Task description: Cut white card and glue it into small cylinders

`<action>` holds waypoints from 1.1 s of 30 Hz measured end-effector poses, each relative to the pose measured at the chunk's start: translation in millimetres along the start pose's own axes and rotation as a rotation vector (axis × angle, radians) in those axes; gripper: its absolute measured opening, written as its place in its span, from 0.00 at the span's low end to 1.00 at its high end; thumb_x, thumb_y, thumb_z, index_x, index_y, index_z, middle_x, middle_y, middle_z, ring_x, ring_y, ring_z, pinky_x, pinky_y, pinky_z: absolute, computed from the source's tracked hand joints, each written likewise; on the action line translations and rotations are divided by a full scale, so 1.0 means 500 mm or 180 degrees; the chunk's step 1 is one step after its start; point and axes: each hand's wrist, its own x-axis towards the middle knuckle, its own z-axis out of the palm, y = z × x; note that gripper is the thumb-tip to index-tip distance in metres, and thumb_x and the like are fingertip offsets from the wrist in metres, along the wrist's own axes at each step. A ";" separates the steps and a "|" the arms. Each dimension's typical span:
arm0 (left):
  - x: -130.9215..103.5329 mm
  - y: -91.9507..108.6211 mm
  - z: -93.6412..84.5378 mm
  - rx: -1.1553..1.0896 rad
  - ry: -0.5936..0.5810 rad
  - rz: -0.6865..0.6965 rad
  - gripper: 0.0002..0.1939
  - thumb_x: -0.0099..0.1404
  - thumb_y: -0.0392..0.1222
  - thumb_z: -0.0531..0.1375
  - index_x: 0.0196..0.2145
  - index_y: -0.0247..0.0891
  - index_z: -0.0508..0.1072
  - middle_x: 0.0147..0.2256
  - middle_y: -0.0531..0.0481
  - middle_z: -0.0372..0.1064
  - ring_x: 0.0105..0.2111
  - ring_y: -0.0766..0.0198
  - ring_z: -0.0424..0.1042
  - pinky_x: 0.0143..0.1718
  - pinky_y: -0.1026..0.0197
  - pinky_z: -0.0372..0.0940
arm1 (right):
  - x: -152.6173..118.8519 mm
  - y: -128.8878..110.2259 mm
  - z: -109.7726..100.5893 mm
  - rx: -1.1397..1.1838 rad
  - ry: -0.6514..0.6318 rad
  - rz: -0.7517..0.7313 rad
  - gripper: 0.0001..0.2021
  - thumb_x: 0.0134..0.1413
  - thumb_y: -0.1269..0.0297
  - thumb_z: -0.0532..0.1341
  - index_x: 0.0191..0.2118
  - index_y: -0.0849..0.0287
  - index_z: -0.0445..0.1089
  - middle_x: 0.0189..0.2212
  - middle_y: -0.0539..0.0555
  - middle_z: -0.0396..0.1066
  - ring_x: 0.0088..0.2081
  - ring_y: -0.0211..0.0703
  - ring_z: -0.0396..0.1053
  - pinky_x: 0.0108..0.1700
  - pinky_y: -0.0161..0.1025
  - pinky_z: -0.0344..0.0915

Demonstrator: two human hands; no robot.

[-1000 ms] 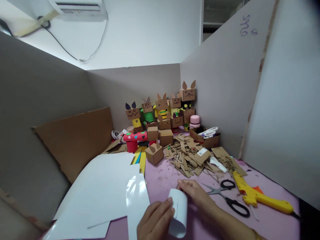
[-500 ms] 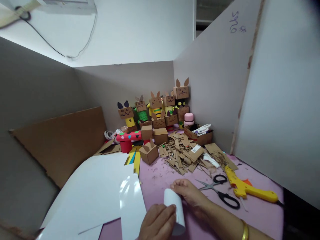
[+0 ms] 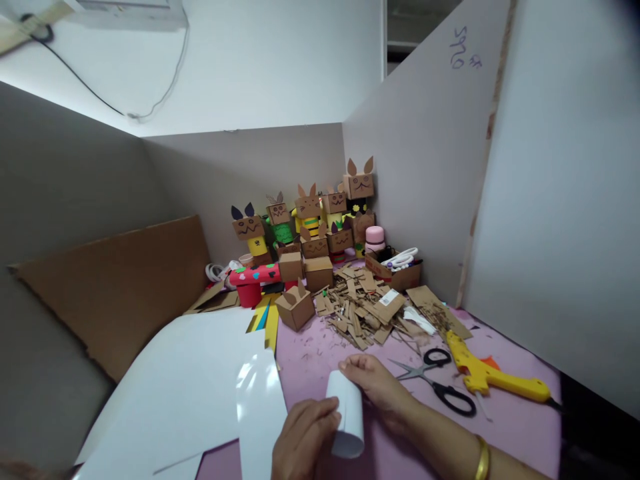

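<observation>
A strip of white paper is rolled into a short, wide paper tube (image 3: 352, 421) just above the front of the table. My left hand (image 3: 304, 437) is closed on its left side, the fingertips pressing near the overlapping paper edge. At the tube's upper end, my right hand (image 3: 373, 381) pinches the rim between thumb and fingers. The thumb of my left hand is hidden. Right of my right hand lie open scissors (image 3: 434, 379) with black handles. Beyond them is a yellow hot glue gun (image 3: 493, 377) on its side.
Large white sheets (image 3: 185, 373) cover the table's left side. A heap of cardboard scraps (image 3: 357, 303) lies behind my hands, beside a cardboard box head with ears (image 3: 295, 308). Several cardboard animal figures (image 3: 310, 207) stand at the back. Grey partitions (image 3: 420, 160) enclose the table.
My left hand has shifted slightly left and up along the paper tube, uncovering more of its overlapping edge. The tube's lower opening shows more. My right hand keeps its pinch.
</observation>
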 end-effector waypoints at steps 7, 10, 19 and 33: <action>0.021 0.006 -0.029 -0.0091 -0.0158 -0.0437 0.13 0.62 0.29 0.55 0.42 0.41 0.70 0.38 0.47 0.73 0.40 0.61 0.72 0.38 0.62 0.69 | 0.006 0.008 -0.004 0.0060 -0.0086 -0.0025 0.22 0.32 0.47 0.68 0.20 0.60 0.61 0.14 0.42 0.58 0.19 0.30 0.51 0.24 0.32 0.46; 0.024 0.004 -0.040 -0.0054 -0.0313 -0.0483 0.15 0.61 0.28 0.55 0.44 0.42 0.69 0.38 0.49 0.74 0.39 0.62 0.73 0.39 0.63 0.69 | 0.005 0.007 -0.006 0.0054 -0.0124 -0.0012 0.22 0.33 0.47 0.68 0.20 0.61 0.62 0.14 0.43 0.58 0.19 0.30 0.51 0.24 0.32 0.47; 0.017 -0.004 -0.035 -0.0081 -0.0310 -0.0828 0.15 0.62 0.30 0.55 0.45 0.42 0.72 0.39 0.49 0.75 0.39 0.61 0.74 0.38 0.63 0.70 | 0.011 0.003 -0.012 -0.0119 -0.0066 -0.0061 0.24 0.38 0.42 0.64 0.21 0.59 0.59 0.15 0.42 0.56 0.19 0.30 0.50 0.23 0.31 0.47; 0.030 0.007 -0.037 -0.0109 -0.0078 -0.1735 0.11 0.61 0.43 0.56 0.35 0.39 0.78 0.33 0.47 0.77 0.33 0.58 0.76 0.33 0.63 0.71 | 0.019 -0.011 -0.019 -0.1297 0.0033 -0.0692 0.26 0.46 0.38 0.54 0.20 0.59 0.61 0.15 0.44 0.55 0.18 0.33 0.52 0.21 0.32 0.48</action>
